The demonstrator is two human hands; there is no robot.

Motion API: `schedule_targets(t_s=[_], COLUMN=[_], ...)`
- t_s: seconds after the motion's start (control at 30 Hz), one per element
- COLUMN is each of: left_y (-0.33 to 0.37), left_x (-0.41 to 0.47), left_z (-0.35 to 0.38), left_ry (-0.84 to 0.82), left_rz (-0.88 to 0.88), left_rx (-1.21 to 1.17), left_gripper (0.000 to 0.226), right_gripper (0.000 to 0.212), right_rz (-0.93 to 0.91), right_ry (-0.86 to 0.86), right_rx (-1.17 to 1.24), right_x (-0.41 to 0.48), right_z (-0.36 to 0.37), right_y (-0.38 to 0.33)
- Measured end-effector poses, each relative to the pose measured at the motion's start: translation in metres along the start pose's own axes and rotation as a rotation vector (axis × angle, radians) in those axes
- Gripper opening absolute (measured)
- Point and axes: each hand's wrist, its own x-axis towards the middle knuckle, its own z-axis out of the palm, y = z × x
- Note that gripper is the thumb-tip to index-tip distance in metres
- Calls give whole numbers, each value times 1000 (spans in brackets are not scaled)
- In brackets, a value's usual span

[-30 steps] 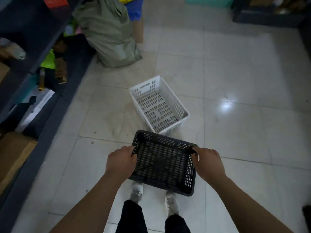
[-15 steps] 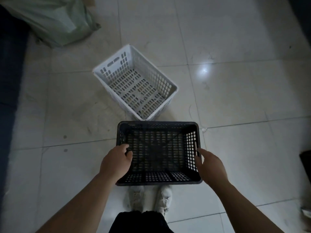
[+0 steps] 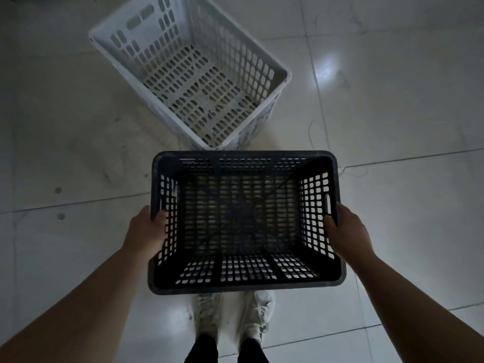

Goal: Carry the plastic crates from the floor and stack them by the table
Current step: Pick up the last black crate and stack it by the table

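Note:
I hold an empty black plastic crate point(image 3: 245, 221) level in front of me, above my shoes. My left hand point(image 3: 148, 231) grips its left rim with the fingers hooked inside. On the opposite rim, my right hand point(image 3: 345, 231) grips beside the handle slot. An empty white plastic crate point(image 3: 191, 72) stands on the tiled floor just beyond the black one, turned at an angle, its near corner hidden behind the black crate's far rim.
Pale glossy floor tiles point(image 3: 406, 113) spread on all sides, with a light reflection at upper right. My white shoes point(image 3: 233, 315) show below the black crate. No table or shelf is in view.
The view has tipped down and closed in on the white crate. The black crate now hangs level and square to me. The shelf and green sack have left the view.

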Motion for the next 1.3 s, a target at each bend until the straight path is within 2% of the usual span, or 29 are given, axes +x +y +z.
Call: schedule_targets(t_s=[0.1, 0.2, 0.3, 0.4, 0.47, 0.53, 0.7, 0.93, 1.1, 1.3], left_y=[-26, -50, -61, -62, -62, -63, -67, -58, -42, -13], left_x=[30, 54, 71, 75, 77, 78, 80, 64, 33, -30], left_z=[8, 17, 28, 33, 33, 33, 38, 31, 7, -43], left_ry=[-24, -82, -106, -159, -193, -220, -200, -153, -135, -138], left_rz=[-95, -166, -181, -158, -132, -122, -117, -141, -146, -82], left_rx=[-25, -112, -313, -486, -535, -575, -613, -667, -645, -665], left_gripper=[60, 61, 57, 54, 52, 50, 47, 41, 40, 36], right_gripper=[44, 44, 45, 52, 46, 43, 49, 42, 35, 33], right_rz=[78, 122, 177, 260, 328, 346, 321, 337, 339, 295], right_ry=[-39, -7, 43, -15, -90, -151, -138, -89, -118, -88], right_rx=[8, 80, 212, 390, 600, 706, 782, 823, 802, 797], right_x=[21, 38, 54, 68, 74, 76, 82, 71, 45, -3], right_z=[17, 27, 33, 37, 37, 37, 46, 40, 11, -56], right_y=[16, 29, 38, 47, 49, 51, 63, 61, 54, 29])
